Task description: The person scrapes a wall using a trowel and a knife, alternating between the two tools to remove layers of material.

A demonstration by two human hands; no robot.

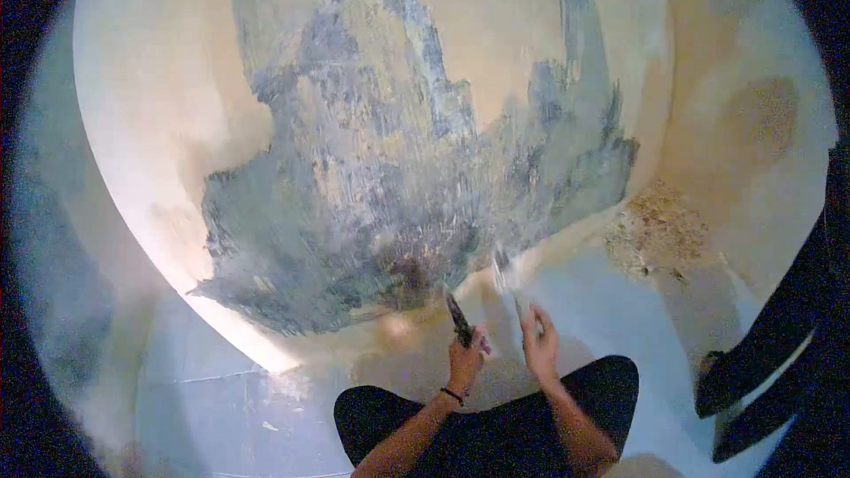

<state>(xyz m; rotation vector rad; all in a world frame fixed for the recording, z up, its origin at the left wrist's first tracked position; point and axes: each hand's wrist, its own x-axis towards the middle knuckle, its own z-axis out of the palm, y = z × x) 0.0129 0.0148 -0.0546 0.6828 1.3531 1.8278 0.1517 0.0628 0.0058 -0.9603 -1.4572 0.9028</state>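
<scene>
My left hand [467,361], with a dark bracelet at the wrist, is closed around a narrow, dark, blade-like tool [458,317] that points up toward the wall. Beside it, my right hand [540,345] grips a flat, pale tool [506,273], smeared by motion, so I cannot tell its exact kind. Its far end overlaps the lower edge of a large pale panel [177,124]. Rough, streaky grey-green and blue paint [372,204] covers much of that panel's middle, with a darker brownish patch just above my left hand's tool.
My dark-clothed knees [381,416] are bent close below my hands. Brown crumbs or flakes [660,228] lie scattered on the right. Dark shoes [744,389] of another person stand at the far right. Pale blue flooring [221,420] runs along the panel's lower edge.
</scene>
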